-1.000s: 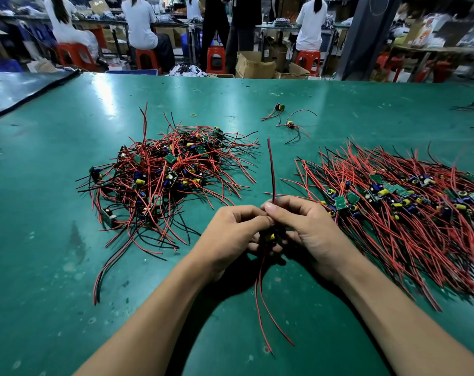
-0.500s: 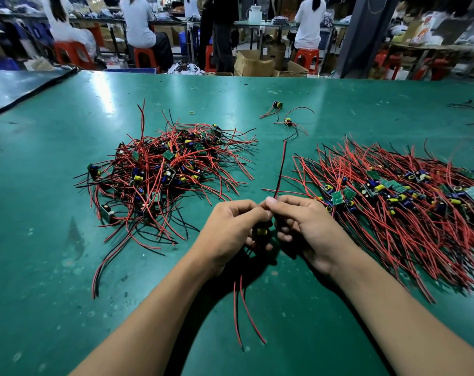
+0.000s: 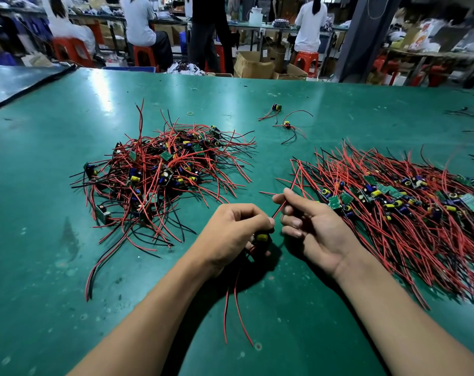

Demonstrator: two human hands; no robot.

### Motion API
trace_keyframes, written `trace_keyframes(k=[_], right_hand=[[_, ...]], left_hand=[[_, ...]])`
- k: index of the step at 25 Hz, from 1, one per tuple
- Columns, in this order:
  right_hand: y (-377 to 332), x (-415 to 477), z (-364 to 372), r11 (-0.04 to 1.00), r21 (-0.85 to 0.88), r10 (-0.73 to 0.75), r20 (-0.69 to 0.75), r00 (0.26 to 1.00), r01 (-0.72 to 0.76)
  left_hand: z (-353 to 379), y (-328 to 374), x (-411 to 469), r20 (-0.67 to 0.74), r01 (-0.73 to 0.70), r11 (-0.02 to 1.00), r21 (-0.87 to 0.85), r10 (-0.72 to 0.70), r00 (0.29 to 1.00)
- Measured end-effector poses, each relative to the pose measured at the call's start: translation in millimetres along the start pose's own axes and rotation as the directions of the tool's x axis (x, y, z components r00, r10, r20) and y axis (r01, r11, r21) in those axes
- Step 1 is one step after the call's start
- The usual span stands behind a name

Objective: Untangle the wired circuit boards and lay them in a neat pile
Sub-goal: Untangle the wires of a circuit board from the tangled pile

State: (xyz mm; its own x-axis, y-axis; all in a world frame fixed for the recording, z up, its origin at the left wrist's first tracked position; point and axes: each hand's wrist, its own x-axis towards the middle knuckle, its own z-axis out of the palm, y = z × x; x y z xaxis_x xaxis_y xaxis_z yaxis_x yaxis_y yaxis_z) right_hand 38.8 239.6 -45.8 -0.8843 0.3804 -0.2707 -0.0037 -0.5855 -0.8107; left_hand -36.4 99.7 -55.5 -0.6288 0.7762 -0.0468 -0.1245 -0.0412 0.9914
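Step in hand, I judge: straightening one board's wires. Left hand [image 3: 230,232] grips small circuit board [image 3: 262,236], fingers curled round it, between the two heaps. Right hand [image 3: 311,226] pinches its red wire [image 3: 280,206] between thumb and forefinger, other fingers loosely bent. Next move calls for carrying it right, wires aligned with neat pile [image 3: 393,213]. Count: one tangled heap [image 3: 160,169], one neat pile, two stray boards [image 3: 277,107] beyond, two red leads [image 3: 231,308] trailing below left hand.
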Motion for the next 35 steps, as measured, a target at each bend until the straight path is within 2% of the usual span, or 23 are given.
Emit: trace_keyframes(k=[6, 15, 18, 21, 24, 26, 28, 30, 32, 33, 35], right_hand=[[-12.4, 6.2, -6.9, 0.982, 0.187, 0.016, -0.05, 0.999, -0.006], [-12.8, 5.7, -17.1, 0.961, 0.269, -0.049, -0.074, 0.996, 0.067], [-7.6, 7.3, -15.7, 0.969, 0.222, -0.089, -0.08, 0.993, 0.105], [-4.0, 10.1, -16.2, 0.967, 0.126, -0.206, -0.111, 0.972, 0.219], [3.0, 12.7, -16.1, 0.931, -0.059, -0.364, -0.21, 0.908, 0.359], [5.5, 12.9, -15.8, 0.907, -0.145, -0.419, -0.244, 0.875, 0.394], [4.5, 10.8, -14.9, 0.931, -0.11, -0.365, -0.194, 0.911, 0.349], [5.2, 4.5, -10.9, 0.969, -0.117, -0.219, -0.012, 0.976, 0.216], [9.4, -3.0, -3.1, 0.973, -0.21, -0.06, 0.187, 0.981, 0.1], [11.5, -5.7, 0.3, 0.969, -0.237, -0.015, 0.233, 0.972, 0.071], [12.2, -6.7, 2.8, 0.967, -0.247, -0.001, 0.227, 0.974, 0.058]], left_hand=[[-0.9, 2.6, -1.2, -0.001, 0.018, 0.994, 0.106, -0.018, 1.0], [-1.7, 2.5, -3.7, 0.022, 0.019, 0.994, 0.105, -0.021, 1.0], [-4.0, 3.6, -5.6, 0.006, 0.028, 0.997, 0.07, -0.029, 1.0], [-5.6, 5.5, -6.0, -0.002, 0.029, 0.999, 0.035, -0.029, 1.0], [-5.8, 7.2, -6.0, -0.005, 0.035, 0.999, 0.014, -0.035, 0.999], [-5.5, 8.0, -6.5, -0.002, 0.034, 0.999, 0.002, -0.034, 0.999], [-4.3, 8.2, -6.1, -0.005, 0.029, 0.999, -0.019, -0.029, 1.0], [-3.7, 7.2, -4.7, -0.026, 0.029, 0.999, -0.047, -0.03, 0.999], [-4.0, 6.5, -4.7, -0.027, 0.049, 0.996, -0.076, -0.051, 0.998], [-4.3, 6.7, -5.1, -0.01, 0.065, 0.993, -0.094, -0.067, 0.998], [-5.3, 8.4, -6.0, 0.028, 0.092, 0.986, -0.138, -0.089, 0.996]])
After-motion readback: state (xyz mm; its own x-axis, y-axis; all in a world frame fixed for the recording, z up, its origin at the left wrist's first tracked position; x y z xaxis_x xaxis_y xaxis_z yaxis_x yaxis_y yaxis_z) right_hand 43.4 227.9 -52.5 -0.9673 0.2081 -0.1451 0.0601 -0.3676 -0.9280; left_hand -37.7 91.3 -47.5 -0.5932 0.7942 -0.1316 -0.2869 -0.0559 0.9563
